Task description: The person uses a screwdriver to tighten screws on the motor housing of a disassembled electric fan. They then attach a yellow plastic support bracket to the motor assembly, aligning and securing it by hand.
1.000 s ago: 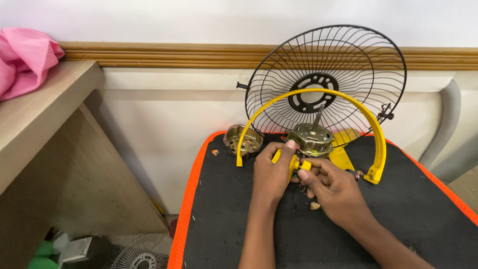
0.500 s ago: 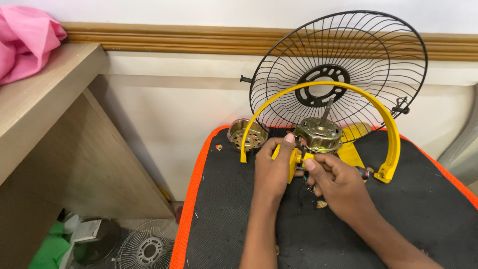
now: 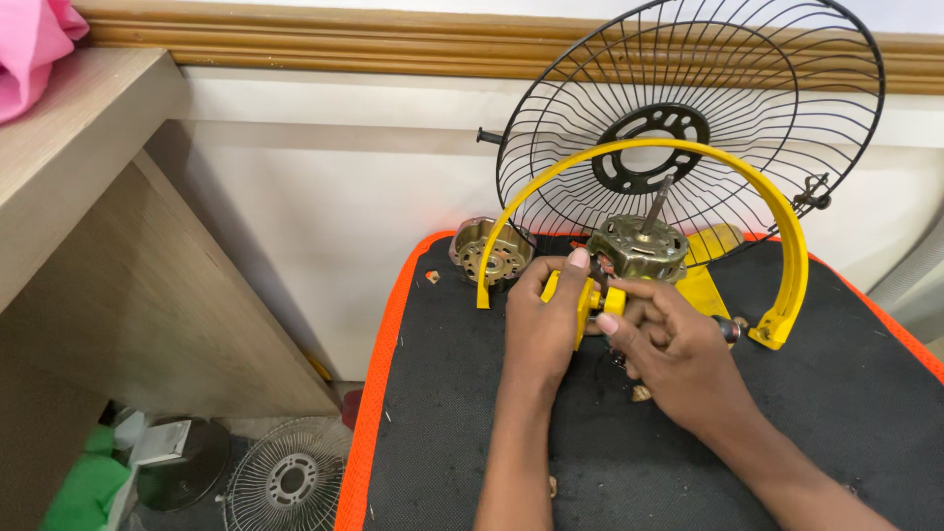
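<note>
Head view: left hand and right hand pinch the small yellow bracket just below the fan motor. Risk: motor tipping from the yellow arch; its shaft snagging the wire guard behind.

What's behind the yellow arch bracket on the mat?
Behind the yellow arch bracket a black wire fan guard leans against the white wall. The guard's lower rim is hidden by the motor and both hands, left hand, right hand.

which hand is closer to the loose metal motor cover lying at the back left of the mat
Left. The left hand grips the yellow part just right of the motor cover; the right hand sits farther right, beyond the left hand.
</note>
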